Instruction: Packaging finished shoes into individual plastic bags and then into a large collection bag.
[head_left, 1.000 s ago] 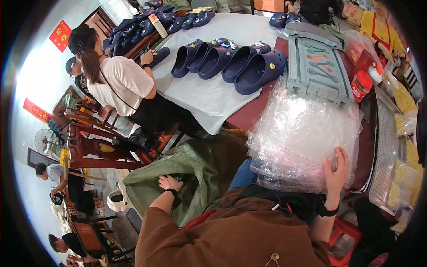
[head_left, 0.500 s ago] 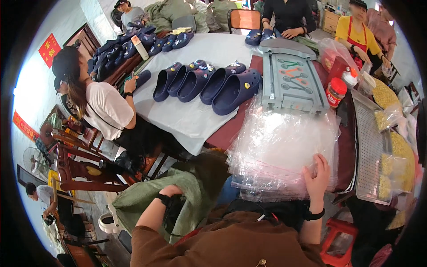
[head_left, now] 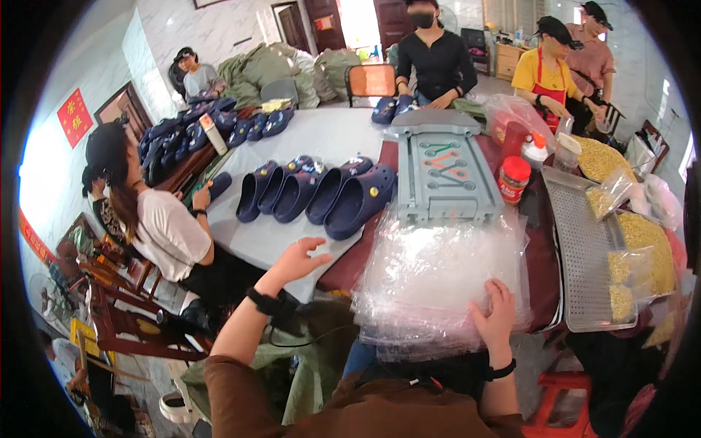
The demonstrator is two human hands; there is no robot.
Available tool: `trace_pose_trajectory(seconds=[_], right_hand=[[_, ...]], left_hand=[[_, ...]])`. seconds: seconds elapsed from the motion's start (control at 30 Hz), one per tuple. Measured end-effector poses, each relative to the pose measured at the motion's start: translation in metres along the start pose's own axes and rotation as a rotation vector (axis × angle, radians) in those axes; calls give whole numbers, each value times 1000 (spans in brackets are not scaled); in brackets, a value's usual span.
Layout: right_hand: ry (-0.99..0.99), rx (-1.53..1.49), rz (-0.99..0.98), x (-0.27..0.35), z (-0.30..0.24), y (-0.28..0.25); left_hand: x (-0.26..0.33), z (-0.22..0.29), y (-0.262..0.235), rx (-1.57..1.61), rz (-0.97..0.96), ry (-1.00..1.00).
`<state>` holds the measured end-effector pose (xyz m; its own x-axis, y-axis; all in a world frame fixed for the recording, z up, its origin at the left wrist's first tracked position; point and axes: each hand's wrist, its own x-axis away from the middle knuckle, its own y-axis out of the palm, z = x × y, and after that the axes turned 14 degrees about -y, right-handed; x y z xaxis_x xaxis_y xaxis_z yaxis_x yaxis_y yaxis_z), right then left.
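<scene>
My right hand [head_left: 495, 315] rests with fingers apart on the near right part of a stack of clear plastic bags [head_left: 438, 281]. Over the near edge of the white-covered table, my left hand [head_left: 299, 261] hangs with its fingers spread, holding nothing. Just beyond it, several navy clogs [head_left: 359, 201] with small charms stand in a row on the white sheet [head_left: 321, 139]. A grey plastic folding stool [head_left: 447, 171] lies on the far end of the bags. Below my left forearm, a green woven sack [head_left: 310, 379] is partly hidden.
Right of the stool stand a red-lidded jar [head_left: 514, 179] and a white bottle [head_left: 535, 150]. A perforated metal tray [head_left: 584, 248] lies beside bags of small yellow pieces [head_left: 646, 248]. At the left, a person in white [head_left: 164, 212] handles a clog. A red plastic stool [head_left: 558, 409] stands by my right side.
My left hand has come up out of the green sack to the table's edge, empty. My right hand stays on the bags. The view has tilted up.
</scene>
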<state>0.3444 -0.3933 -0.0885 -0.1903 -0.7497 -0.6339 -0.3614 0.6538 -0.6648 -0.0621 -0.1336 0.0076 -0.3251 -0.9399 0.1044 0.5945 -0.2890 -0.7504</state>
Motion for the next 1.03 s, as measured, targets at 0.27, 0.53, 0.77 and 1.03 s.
trace_pose_trajectory(seconds=[0.27, 0.53, 0.77, 1.03], right_hand=[[18, 26, 26, 1, -6, 2], [65, 14, -21, 0, -8, 3], [25, 27, -2, 1, -8, -1], [27, 37, -11, 4, -7, 3]], left_hand=[[-167, -2, 45, -189, 457, -54], [-191, -24, 72, -376, 597, -77], [-145, -11, 45, -232, 517, -155], [-37, 78, 19, -36, 538, 2]])
